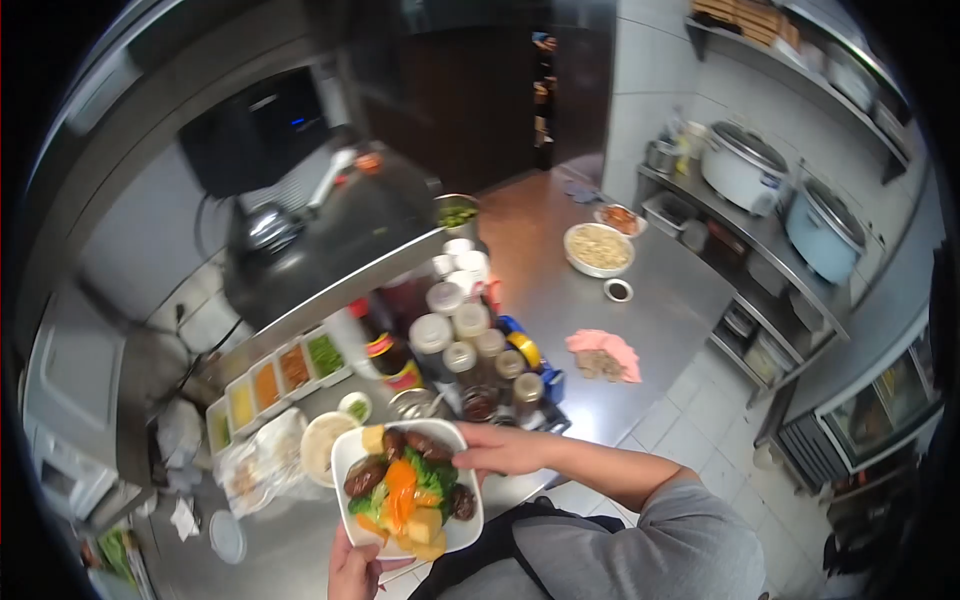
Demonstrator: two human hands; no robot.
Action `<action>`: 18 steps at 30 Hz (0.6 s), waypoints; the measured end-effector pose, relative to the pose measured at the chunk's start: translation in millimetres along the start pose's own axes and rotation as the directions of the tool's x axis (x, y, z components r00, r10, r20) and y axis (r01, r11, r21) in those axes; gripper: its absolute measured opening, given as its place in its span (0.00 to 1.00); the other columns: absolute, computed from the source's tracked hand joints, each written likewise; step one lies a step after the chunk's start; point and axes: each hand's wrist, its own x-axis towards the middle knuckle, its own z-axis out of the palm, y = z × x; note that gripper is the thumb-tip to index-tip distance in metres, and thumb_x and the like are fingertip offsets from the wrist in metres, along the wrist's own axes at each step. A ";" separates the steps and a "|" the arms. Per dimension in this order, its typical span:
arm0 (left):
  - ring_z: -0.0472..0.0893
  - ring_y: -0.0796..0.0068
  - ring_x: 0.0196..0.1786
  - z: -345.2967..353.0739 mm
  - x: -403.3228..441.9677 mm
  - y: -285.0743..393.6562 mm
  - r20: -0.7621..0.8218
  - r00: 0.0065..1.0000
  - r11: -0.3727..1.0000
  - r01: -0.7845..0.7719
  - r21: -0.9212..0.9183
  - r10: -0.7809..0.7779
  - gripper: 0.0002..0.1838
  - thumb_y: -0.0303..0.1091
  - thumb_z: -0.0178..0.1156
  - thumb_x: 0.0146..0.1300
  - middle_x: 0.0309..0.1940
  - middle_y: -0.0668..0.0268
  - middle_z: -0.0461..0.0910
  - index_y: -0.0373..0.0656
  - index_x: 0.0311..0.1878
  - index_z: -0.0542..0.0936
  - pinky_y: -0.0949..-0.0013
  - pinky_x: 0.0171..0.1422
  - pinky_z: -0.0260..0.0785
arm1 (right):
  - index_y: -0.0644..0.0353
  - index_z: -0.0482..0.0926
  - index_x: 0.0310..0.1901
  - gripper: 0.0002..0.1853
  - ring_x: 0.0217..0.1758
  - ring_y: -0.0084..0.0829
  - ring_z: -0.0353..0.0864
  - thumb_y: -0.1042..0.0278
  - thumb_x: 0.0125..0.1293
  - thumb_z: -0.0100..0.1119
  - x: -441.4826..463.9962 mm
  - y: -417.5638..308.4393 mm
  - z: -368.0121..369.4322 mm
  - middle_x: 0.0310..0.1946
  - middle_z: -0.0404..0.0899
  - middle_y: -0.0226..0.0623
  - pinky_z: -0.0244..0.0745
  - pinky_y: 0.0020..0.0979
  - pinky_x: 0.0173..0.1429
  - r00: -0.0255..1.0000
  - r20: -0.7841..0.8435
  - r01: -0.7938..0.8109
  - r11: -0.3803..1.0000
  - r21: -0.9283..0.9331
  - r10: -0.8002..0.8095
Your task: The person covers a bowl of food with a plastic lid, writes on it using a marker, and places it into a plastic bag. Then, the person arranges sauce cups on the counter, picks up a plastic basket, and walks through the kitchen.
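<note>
Both hands carry a squarish white dish point(462, 532) loaded with broccoli, bright orange and yellow pieces, and glossy dark-brown ones. The right hand point(498, 448) has its fingers on the dish's upper-right edge; the left hand point(352, 572) grasps the dish's lower-left corner. Just beside the dish, to its upper left, is a round pale bowl point(306, 452), and farther that way a row of white trays point(335, 380). Above the dish crowd a dark bottle point(393, 358) and capped jars point(470, 320). Well beyond the dish, to its upper right, the steel worktop point(670, 300) bears a bowl of pale food point(602, 272) and a crumpled pink item point(618, 348).
</note>
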 end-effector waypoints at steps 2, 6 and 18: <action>0.73 0.47 0.54 44.6 31.7 3.7 0.139 0.990 1.000 -0.013 0.022 0.010 0.35 0.35 0.51 0.58 0.55 0.47 0.67 0.39 0.67 0.49 0.49 0.48 0.74 | 0.56 0.54 0.65 0.26 0.50 0.24 0.73 0.64 0.67 0.46 -47.0 -8.8 -28.9 0.53 0.67 0.33 0.75 0.28 0.48 0.988 -0.154 0.014 0.989 0.148 0.009; 0.72 0.47 0.56 112.6 77.8 6.3 0.525 0.851 0.994 -0.064 0.093 0.006 0.40 0.48 0.51 0.63 0.57 0.41 0.65 0.48 0.70 0.41 0.55 0.56 0.67 | 0.56 0.52 0.66 0.28 0.52 0.34 0.74 0.66 0.66 0.45 -126.5 5.6 -82.8 0.57 0.65 0.40 0.77 0.37 0.49 0.859 -0.500 0.271 0.925 0.265 -0.109; 0.72 0.51 0.55 120.7 98.4 18.9 0.331 0.944 0.969 -0.085 0.232 0.003 0.35 0.43 0.51 0.64 0.56 0.45 0.67 0.36 0.67 0.49 0.58 0.60 0.63 | 0.69 0.53 0.59 0.24 0.33 0.41 0.81 0.75 0.59 0.34 -270.1 103.7 -317.0 0.44 0.72 0.54 0.83 0.32 0.28 -0.065 -0.981 0.433 0.881 -0.193 -0.183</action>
